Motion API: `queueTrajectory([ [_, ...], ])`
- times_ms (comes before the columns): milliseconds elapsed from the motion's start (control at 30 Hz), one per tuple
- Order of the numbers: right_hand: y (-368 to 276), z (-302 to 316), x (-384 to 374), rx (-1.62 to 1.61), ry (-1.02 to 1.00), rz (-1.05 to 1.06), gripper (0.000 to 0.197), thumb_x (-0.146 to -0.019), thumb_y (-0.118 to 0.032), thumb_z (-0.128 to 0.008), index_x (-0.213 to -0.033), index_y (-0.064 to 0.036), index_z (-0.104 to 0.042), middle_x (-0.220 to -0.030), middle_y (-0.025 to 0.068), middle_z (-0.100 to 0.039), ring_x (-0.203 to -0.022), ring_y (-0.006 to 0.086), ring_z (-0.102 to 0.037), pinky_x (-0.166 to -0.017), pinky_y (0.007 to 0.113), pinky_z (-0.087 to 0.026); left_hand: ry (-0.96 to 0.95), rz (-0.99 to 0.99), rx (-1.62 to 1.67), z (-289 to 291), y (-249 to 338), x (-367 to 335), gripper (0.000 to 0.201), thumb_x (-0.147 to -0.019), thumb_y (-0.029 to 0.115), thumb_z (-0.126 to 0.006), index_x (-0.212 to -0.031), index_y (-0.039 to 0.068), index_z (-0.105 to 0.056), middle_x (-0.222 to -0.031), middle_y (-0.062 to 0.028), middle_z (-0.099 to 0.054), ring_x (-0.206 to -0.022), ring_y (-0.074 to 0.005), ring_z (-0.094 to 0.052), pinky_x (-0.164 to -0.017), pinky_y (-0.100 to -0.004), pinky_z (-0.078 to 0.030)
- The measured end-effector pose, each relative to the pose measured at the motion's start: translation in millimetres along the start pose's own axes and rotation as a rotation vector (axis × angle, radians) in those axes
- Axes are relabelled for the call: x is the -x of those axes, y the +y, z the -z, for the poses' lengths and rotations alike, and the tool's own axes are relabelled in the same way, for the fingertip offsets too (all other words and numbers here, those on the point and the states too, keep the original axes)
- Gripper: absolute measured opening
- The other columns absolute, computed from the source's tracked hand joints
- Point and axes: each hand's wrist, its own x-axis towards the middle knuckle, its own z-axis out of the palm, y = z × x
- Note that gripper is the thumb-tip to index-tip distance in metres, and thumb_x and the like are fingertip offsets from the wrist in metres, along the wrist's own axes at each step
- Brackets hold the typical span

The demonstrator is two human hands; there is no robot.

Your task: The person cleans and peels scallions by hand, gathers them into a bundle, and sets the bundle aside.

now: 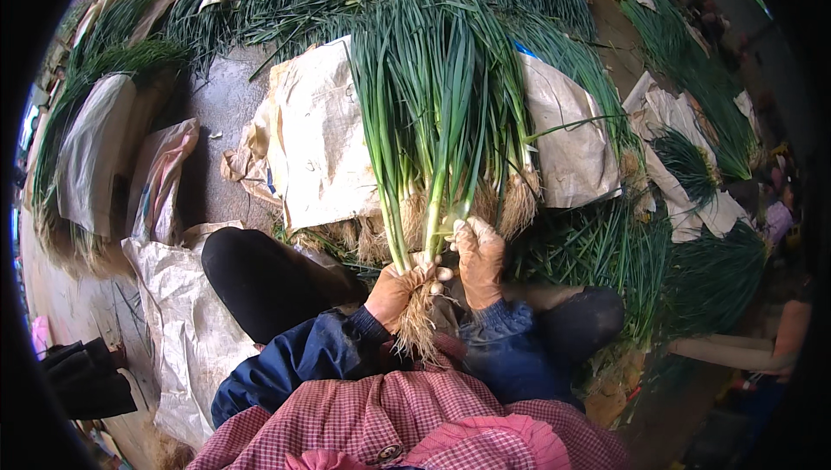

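There are two grips [478, 258], two knees [247, 275], and too many green onions [420, 98] to count.

At twelve o'clock, the green onion leaves [441, 63] look smooth and softly glossy; the roots [416, 327] at six, rough and fibrous. The sack sheet [322, 141] at ten is matt, creased (woven plastic, apparently); the grey floor [223, 93] beyond it, shiny. Lower, at six, the checked garment [346, 414] is matt cloth.

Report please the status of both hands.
Left hand: closed around long green-white rooted stalks. Right hand: curled beside them, hold unclear. Crumpled beige sheet ahead.
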Motion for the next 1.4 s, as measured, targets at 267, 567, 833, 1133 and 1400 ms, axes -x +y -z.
queueTrajectory([
  [267, -81, 65, 57, -0.106, 0.360, 0.028, 0.026, -0.091, -0.021, -0.042, -0.101, 0.0008, -0.051, -0.098, 0.0103, -0.058, -0.077, 0.0126, -0.053, -0.067, 0.023, -0.045, 0.036, 0.098, 0.179, -1, 7, -9, 0.018, -0.087, 0.010, -0.051, -0.102, -0.001, -0.053, -0.081, -0.0125, -0.060, -0.051, -0.0115, -0.052, -0.041, -0.0186, -0.044],
  [567, -17, 38, -13, -0.687, -0.005, -0.344, 0.030, -0.090, -0.019, -0.048, -0.113, 0.0013, -0.047, -0.066, -0.0023, -0.044, -0.054, 0.0072, -0.043, -0.047, 0.021, -0.037, 0.074, -0.021, -0.010, -14, 45, 32, 0.032, -0.081, 0.000, -0.056, -0.112, -0.001, -0.048, -0.098, -0.0122, -0.059, -0.078, -0.0179, -0.060, -0.067, -0.0272, -0.051],
  [833, 20, -20, -78, -0.173, -0.339, -0.607, 0.034, -0.082, -0.039, -0.059, -0.083, -0.0060, -0.051, -0.056, -0.0052, -0.040, -0.038, 0.0055, -0.032, -0.032, 0.020, -0.026, -0.001, 0.192, 0.287, 20, 45, 6, 0.015, -0.089, 0.015, -0.050, -0.086, 0.000, -0.050, -0.065, -0.0039, -0.049, -0.052, -0.0111, -0.044, -0.048, -0.0212, -0.041],
  [1133, -34, -4, -77, -0.072, -0.098, -0.279, 0.017, -0.088, -0.015, -0.048, -0.093, 0.0016, -0.051, -0.078, 0.0136, -0.061, -0.050, 0.0135, -0.056, -0.042, 0.022, -0.047, 0.030, -0.039, 0.302, 54, 56, 11, 0.025, -0.091, 0.033, -0.045, -0.091, 0.009, -0.049, -0.069, -0.0042, -0.047, -0.049, -0.0093, -0.042, -0.040, -0.0211, -0.039],
  [1400, 1, -24, -128, 0.281, -0.322, -0.330, 0.020, -0.081, -0.006, -0.052, -0.098, 0.0034, -0.054, -0.085, 0.0114, -0.060, -0.070, 0.0204, -0.061, -0.059, 0.027, -0.051, 0.091, -0.063, 0.036, 40, 61, -4, 0.024, -0.089, 0.028, -0.049, -0.080, 0.006, -0.048, -0.053, -0.0014, -0.043, -0.041, -0.0097, -0.040, -0.038, -0.0208, -0.035],
])
